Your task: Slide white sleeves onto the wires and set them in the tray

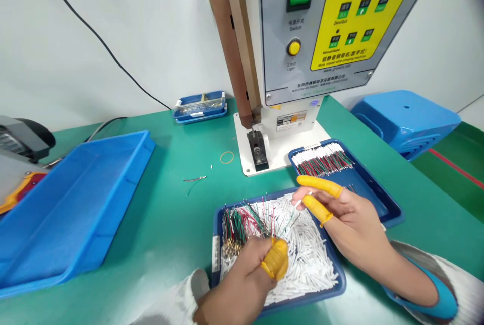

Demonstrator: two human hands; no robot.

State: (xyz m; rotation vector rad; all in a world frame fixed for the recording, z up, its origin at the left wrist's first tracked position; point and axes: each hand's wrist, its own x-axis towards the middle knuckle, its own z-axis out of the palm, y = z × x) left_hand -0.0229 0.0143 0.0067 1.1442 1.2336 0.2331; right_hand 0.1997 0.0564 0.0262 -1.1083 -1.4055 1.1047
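Observation:
My left hand (251, 274), with a yellow finger cot on it, is closed around a few thin wires above a blue tray (342, 284) of white tubes (306, 264). Wire ends in red, green and black stick up past its fingers. My right hand (340, 209), in yellow finger cots, pinches a small white tube (303, 198) between thumb and fingers over the tray's back right part. Thin wires run from near this tube down toward my left hand. Bundled wires (238, 226) lie at the tray's left side.
A crimping machine (280, 83) stands at the back. To its right front sits a blue tray (378, 199) of sleeved wires. A large blue bin (86, 204) is at the left. A loose wire (194, 179) and a rubber band (227, 157) lie on the green table (166, 224).

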